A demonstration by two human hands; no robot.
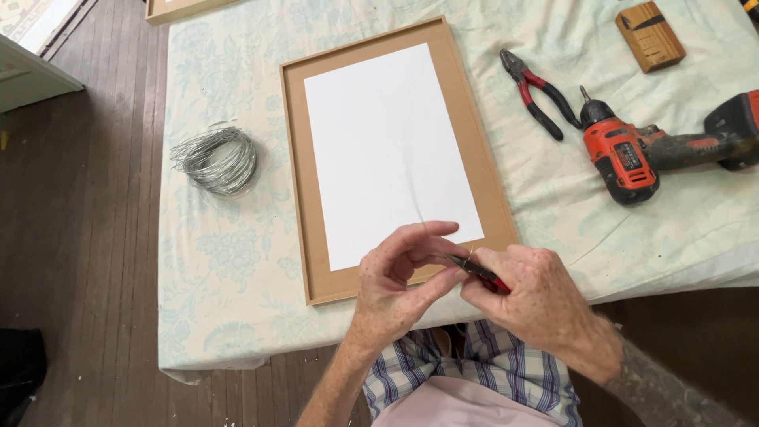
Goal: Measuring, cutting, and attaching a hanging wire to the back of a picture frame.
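A wooden picture frame [294, 134] with a white backing sheet lies face down on the cloth-covered table [221, 277]. At its near right corner, my right hand [530, 296] grips small red-handled pliers [481, 273], jaws pointing left at the frame edge. My left hand [399, 277] pinches a thin wire [415, 198] right at the plier tips. The wire runs up faintly across the white sheet.
A coil of silver wire [217, 160] lies left of the frame. Right of the frame are larger red-and-black pliers [541, 93], an orange cordless drill [632, 154] and a small wooden block [650, 35]. Another frame's corner [178, 8] shows at the top. Dark wood floor surrounds the table.
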